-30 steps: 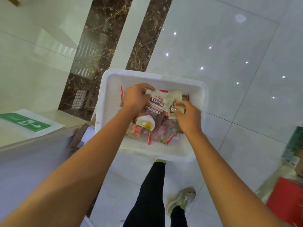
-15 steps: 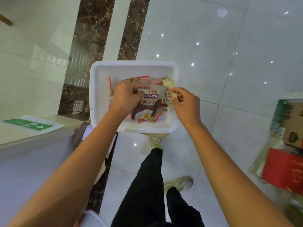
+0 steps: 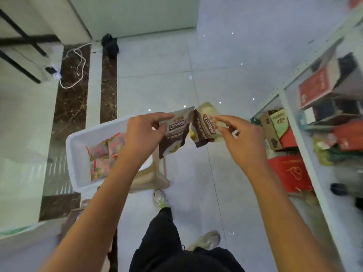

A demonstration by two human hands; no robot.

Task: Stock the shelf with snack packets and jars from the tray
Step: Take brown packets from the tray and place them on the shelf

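- The left hand [image 3: 144,132] pinches the left packet [image 3: 175,132] by its cream upper part, between thumb and fingertips. The brown lower half hangs free below the pinch.
- The right hand [image 3: 241,140] pinches the right packet [image 3: 205,126] in much the same way, thumb and forefinger closed on its upper face. Both packets are in the air between the two hands, with their top corners close together. Whether the corners touch cannot be told.
- Handling, as a judgement: these look like light film pouches, soft and crinkly, sagging where unsupported. The film is likely slick, so a pinch on the flat sealed top edge should hold better than one on the puffed middle. The contents may crush, so a gentle pinch seems wiser than a squeeze.
- The tray [image 3: 73,154] lies below and to the left of the left hand. It is white and deep-walled, and red packets [image 3: 107,154] lie flat in it, side by side and overlapping. The part of it nearest the grip is hidden behind the left forearm, and no jar shows.
- A pale stool [image 3: 155,177] stands under the tray, just below the left wrist.
- The shelf [image 3: 306,154] stands to the right of the right hand, well apart from both packets. It has a white frame and its contents are blurred.
- On its lower levels sit a carton [image 3: 275,128] with a green label and red boxes [image 3: 288,171] — the carton is nearest the right hand and the red ones are below it. Where a free slot lies cannot be made out.
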